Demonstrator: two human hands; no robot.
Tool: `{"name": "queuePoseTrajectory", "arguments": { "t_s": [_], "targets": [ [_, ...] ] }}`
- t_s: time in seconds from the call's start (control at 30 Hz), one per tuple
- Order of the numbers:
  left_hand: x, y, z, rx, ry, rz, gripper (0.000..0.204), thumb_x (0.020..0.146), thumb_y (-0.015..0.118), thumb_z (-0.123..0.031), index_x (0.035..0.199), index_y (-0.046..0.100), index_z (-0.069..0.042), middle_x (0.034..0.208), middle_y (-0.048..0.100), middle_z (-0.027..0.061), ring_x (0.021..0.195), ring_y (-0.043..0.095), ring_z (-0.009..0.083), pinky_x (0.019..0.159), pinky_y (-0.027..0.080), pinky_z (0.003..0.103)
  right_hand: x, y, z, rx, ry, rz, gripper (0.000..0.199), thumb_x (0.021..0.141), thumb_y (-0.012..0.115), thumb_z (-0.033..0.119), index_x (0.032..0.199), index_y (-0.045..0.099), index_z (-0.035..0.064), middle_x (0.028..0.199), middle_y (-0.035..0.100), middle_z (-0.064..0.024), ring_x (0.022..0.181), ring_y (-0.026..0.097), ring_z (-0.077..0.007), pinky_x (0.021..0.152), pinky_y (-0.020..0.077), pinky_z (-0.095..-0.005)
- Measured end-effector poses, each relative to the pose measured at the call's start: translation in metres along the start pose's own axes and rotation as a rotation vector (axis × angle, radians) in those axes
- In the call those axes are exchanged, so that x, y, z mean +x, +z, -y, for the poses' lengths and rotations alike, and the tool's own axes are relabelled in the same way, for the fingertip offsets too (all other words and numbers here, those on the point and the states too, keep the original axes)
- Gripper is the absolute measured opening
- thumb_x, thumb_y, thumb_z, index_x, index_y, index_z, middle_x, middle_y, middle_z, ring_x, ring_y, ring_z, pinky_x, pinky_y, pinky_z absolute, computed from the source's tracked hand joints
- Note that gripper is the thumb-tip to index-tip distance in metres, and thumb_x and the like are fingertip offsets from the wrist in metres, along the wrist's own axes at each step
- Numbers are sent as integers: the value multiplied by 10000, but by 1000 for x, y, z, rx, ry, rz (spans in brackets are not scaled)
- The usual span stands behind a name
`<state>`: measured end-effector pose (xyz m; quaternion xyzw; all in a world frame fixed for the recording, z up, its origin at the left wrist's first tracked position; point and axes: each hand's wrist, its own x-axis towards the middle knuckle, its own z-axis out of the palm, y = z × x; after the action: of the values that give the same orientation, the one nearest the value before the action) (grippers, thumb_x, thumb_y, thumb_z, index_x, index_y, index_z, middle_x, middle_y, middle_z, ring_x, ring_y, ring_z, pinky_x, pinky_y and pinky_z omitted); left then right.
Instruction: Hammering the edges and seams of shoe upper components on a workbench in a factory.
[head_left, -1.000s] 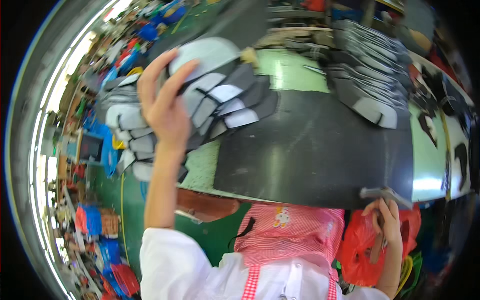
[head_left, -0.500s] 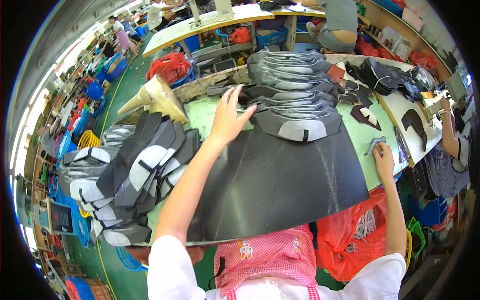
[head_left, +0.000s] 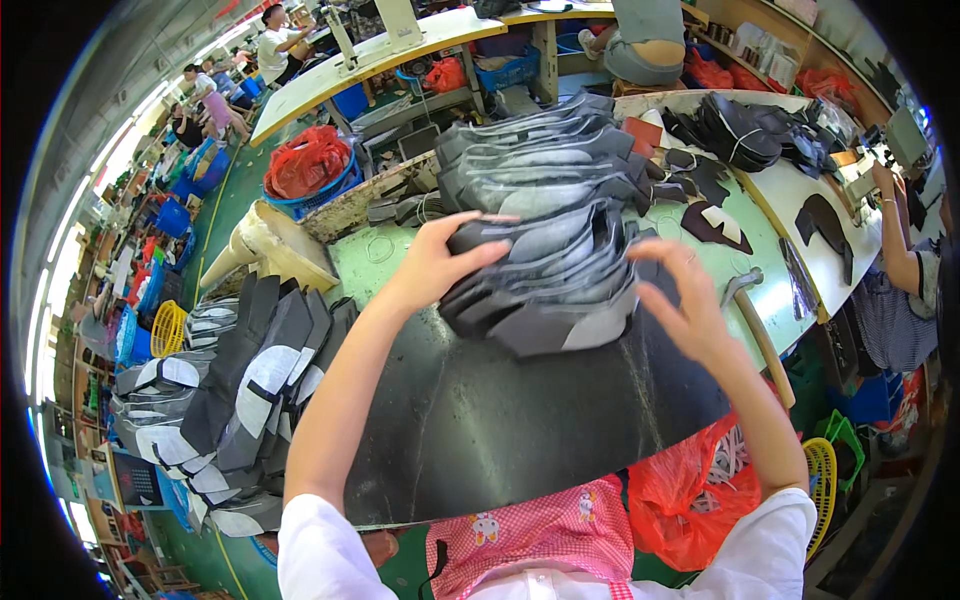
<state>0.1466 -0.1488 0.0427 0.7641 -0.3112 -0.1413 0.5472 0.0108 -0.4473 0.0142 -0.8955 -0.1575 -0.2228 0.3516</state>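
Observation:
A tall, fanned stack of dark grey cut fabric pieces (head_left: 545,230) with pale patches lies on a black mat (head_left: 500,420) over a green table. My left hand (head_left: 435,260) rests on the stack's left side, fingers laid over the top pieces. Just right of the stack my right hand (head_left: 685,300) hovers with fingers spread and holds nothing. A hammer (head_left: 757,330) with a wooden handle lies on the table to the right of that hand. A second spread of similar grey and white pieces (head_left: 230,400) lies at my lower left.
Black cut shapes (head_left: 750,135) cover the pale table at the right, where another person's arm (head_left: 900,240) works. A red bag in a blue basket (head_left: 305,165) stands beyond the table. Yellow baskets (head_left: 165,325) and other workers are on the left floor.
My left hand has come onto the big stack. My right hand has let go of the hammer, which now lies on the table, and has moved over to the stack's right side.

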Motion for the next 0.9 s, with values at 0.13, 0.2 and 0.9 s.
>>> {"name": "queuePoseTrajectory", "arguments": {
  "t_s": [0.13, 0.2, 0.9],
  "targets": [
    [-51, -22, -3, -92, 9, 143, 389, 907, 739, -213, 1262, 700, -60, 1181, 713, 50, 1066, 628, 112, 972, 475, 285, -23, 11, 52, 135, -119, 227, 256, 844, 744, 121, 1071, 642, 60, 1044, 656, -100, 1042, 611, -330, 950, 475, -409],
    [-67, -27, -3, 39, -175, 132, 335, 870, 737, -130, 1194, 714, -49, 1169, 722, 67, 1109, 631, 173, 997, 467, 340, -33, 18, 62, 221, -83, 348, 314, 823, 760, 107, 1102, 624, 62, 1101, 634, -109, 1080, 603, -331, 941, 485, -407],
    [-66, 86, 24, 624, 233, -147, 262, 802, 786, -222, 1057, 725, -221, 1062, 569, 69, 1047, 531, 275, 942, 438, 427, -12, 40, 68, -173, -114, 339, 250, 768, 771, 201, 946, 624, 104, 912, 663, -52, 939, 591, -278, 836, 431, -408]
  ]
}}
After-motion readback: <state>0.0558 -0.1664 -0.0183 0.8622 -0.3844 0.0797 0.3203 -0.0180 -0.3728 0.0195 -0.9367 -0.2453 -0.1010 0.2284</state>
